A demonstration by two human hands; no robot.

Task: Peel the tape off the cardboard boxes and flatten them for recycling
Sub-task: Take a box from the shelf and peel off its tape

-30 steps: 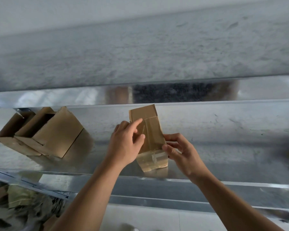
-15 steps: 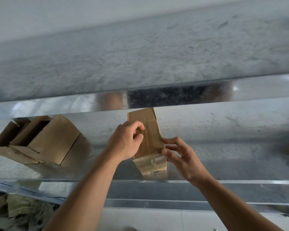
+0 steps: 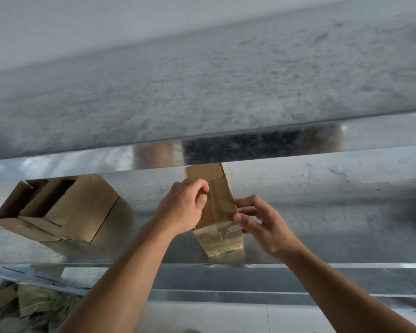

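One small box (image 3: 220, 200) sits near the middle of the bench (image 3: 334, 212) front edge, with clear tape (image 3: 216, 234) over its top and end. The left hand (image 3: 183, 209) has a tight, curled grip on its left side. The right hand (image 3: 262, 224) pinches its right edge. Two open boxes (image 3: 65, 212) lie toward the left edge.

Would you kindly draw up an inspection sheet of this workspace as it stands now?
Surface: shiny metal table, lightly scuffed.
Job's things: small box on the table, with tape along its top and over its near end; opened boxes on their sides at the left.
Clutter: cardboard scraps below the table's left end.
Grippers: left hand pinches at the tape on the box top; right hand holds the box's right edge.
Cables: nothing seen.
Surroundings: rough grey surface behind; reflective metal strip above the table.
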